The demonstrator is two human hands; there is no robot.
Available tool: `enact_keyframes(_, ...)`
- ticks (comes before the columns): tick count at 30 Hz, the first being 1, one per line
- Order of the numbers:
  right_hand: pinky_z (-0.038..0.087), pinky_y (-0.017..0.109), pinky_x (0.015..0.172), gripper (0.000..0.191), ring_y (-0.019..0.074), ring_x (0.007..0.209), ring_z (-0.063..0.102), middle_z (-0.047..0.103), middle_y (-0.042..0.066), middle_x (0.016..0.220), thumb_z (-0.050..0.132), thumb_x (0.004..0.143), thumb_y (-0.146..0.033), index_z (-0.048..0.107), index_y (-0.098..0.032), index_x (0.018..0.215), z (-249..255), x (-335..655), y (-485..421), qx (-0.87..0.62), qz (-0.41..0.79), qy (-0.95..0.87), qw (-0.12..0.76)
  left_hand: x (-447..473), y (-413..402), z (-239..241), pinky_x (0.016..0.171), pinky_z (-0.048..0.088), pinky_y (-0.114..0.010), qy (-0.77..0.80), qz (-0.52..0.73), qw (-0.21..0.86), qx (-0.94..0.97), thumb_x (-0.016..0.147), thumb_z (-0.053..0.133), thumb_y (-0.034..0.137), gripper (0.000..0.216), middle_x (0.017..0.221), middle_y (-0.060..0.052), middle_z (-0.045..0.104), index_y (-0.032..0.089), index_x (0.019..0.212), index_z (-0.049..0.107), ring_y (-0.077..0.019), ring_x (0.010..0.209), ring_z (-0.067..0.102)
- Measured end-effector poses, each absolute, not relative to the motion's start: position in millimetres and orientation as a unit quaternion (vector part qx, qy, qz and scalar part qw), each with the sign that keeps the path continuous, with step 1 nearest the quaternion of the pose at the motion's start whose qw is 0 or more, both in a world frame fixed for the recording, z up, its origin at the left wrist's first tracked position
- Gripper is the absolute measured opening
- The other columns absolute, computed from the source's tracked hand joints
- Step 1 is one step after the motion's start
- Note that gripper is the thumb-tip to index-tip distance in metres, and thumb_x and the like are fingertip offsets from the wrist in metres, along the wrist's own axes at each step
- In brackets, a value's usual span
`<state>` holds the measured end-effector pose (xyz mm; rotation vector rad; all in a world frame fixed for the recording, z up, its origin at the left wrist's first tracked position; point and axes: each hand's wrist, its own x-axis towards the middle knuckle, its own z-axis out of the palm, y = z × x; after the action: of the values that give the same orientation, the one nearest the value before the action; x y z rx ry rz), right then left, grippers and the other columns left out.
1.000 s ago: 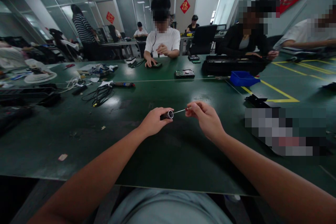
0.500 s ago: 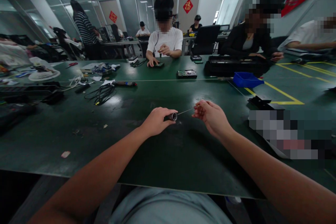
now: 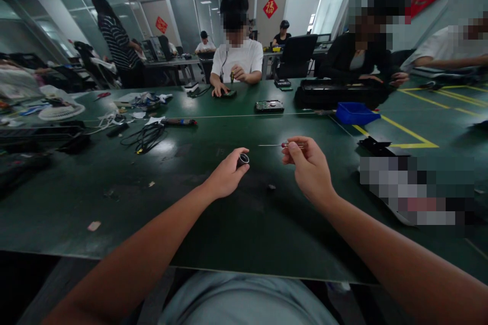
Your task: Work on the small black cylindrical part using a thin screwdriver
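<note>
My left hand (image 3: 225,175) is closed round a dark, hollow cylinder (image 3: 243,160) whose open, silvery-rimmed end faces me; the fingers hide the rest of it. In my right hand (image 3: 310,165) is a thin screwdriver (image 3: 272,145) with a clear and red handle. Its metal shaft points left, above the cylinder and apart from it. A small dark piece (image 3: 271,187) lies on the green table (image 3: 229,233) between and below my hands.
A corded tool (image 3: 177,122) with coiled black cable lies left of centre. Farther off are a circuit-board device (image 3: 269,106), a blue bin (image 3: 356,113) and a long black housing (image 3: 343,94). Across the table a person (image 3: 237,61) handles a small device.
The screwdriver has moved up and away from the cylinder, and its shaft has turned level. The cylinder has shifted slightly left and tilted up. A small dark piece now shows on the table.
</note>
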<state>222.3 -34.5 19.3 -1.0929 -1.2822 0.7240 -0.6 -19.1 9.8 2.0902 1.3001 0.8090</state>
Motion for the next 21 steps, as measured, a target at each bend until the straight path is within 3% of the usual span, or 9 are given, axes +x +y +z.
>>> enact_keyframes(5, 0.055, 0.038, 0.072, 0.020, 0.0170, 0.074, 0.063, 0.067, 0.002, 0.087, 0.058, 0.093, -0.040, 0.061, -0.024, 0.105, 25.1, 221.7, -39.7, -0.468, 0.292, -0.567, 0.611, 7.5, -30.0, 20.7, 0.079, 0.049, -0.036, 0.499, 0.249, 0.274, 0.784, 0.092, 0.058, 0.047, 0.040, 0.107, -0.007, 0.065, 0.021, 0.123, 0.056, -0.0218, 0.090, 0.062)
enact_keyframes(9, 0.055, 0.038, 0.072, 0.019, 0.0174, 0.075, 0.063, 0.067, 0.003, 0.087, 0.057, 0.093, -0.038, 0.061, -0.023, 0.104, 29.6, 221.3, -43.5, -0.468, 0.285, -0.581, 0.602, 19.1, -33.2, 26.8, 0.081, 0.048, -0.034, 0.448, 0.183, 0.255, 0.837, 0.092, 0.057, 0.035, 0.022, 0.104, -0.004, 0.068, 0.021, 0.108, 0.064, -0.0209, 0.093, 0.063)
enact_keyframes(13, 0.054, 0.038, 0.073, 0.018, 0.0179, 0.077, 0.063, 0.067, 0.003, 0.088, 0.057, 0.093, -0.037, 0.060, -0.023, 0.103, 32.0, 221.4, -45.0, -0.467, 0.291, -0.586, 0.595, 31.5, -33.3, 25.1, 0.087, 0.048, -0.035, 0.396, 0.097, 0.215, 0.887, 0.091, 0.053, 0.026, 0.030, 0.112, -0.005, 0.068, 0.024, 0.117, 0.066, -0.0224, 0.100, 0.063)
enact_keyframes(17, 0.054, 0.038, 0.074, 0.017, 0.0182, 0.078, 0.064, 0.067, 0.003, 0.090, 0.056, 0.093, -0.038, 0.060, -0.024, 0.103, 34.5, 221.7, -46.4, -0.469, 0.299, -0.585, 0.590, 39.6, -33.2, 19.8, 0.077, 0.049, -0.036, 0.388, 0.047, 0.177, 0.903, 0.090, 0.059, 0.039, 0.036, 0.106, -0.006, 0.069, 0.027, 0.123, 0.065, -0.0257, 0.094, 0.064)
enact_keyframes(21, 0.053, 0.038, 0.074, 0.017, 0.0187, 0.077, 0.064, 0.067, 0.003, 0.088, 0.056, 0.093, -0.039, 0.060, -0.025, 0.103, 35.6, 220.8, -47.8, -0.464, 0.299, -0.590, 0.589, 43.5, -33.2, 15.1, 0.071, 0.048, -0.033, 0.387, 0.037, 0.153, 0.908, 0.090, 0.060, 0.043, 0.030, 0.104, -0.006, 0.069, 0.028, 0.115, 0.068, -0.0257, 0.093, 0.065)
